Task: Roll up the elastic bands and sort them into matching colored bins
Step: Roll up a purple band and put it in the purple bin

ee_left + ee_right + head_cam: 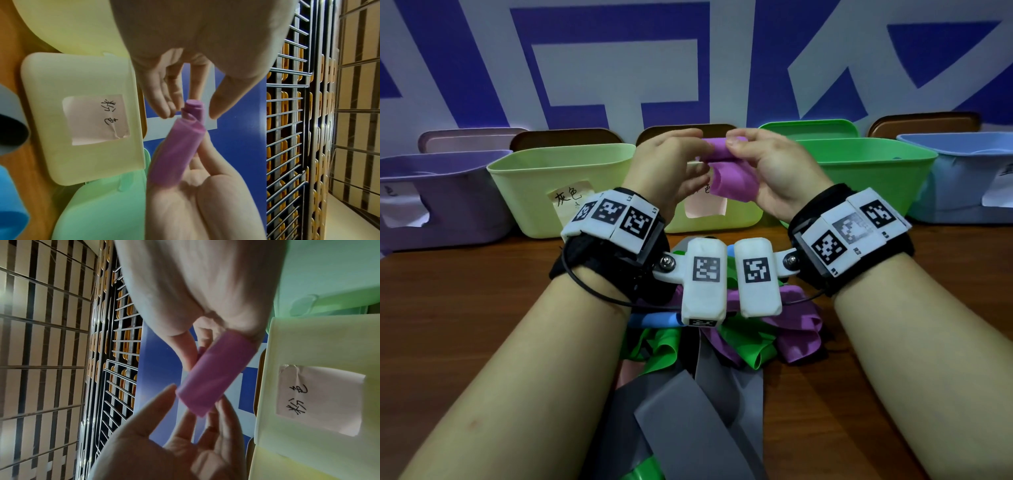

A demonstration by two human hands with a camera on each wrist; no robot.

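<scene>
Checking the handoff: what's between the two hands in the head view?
The rolled purple elastic band spans the gap; left hand and right hand each pinch it. Both wrist views confirm.
</scene>
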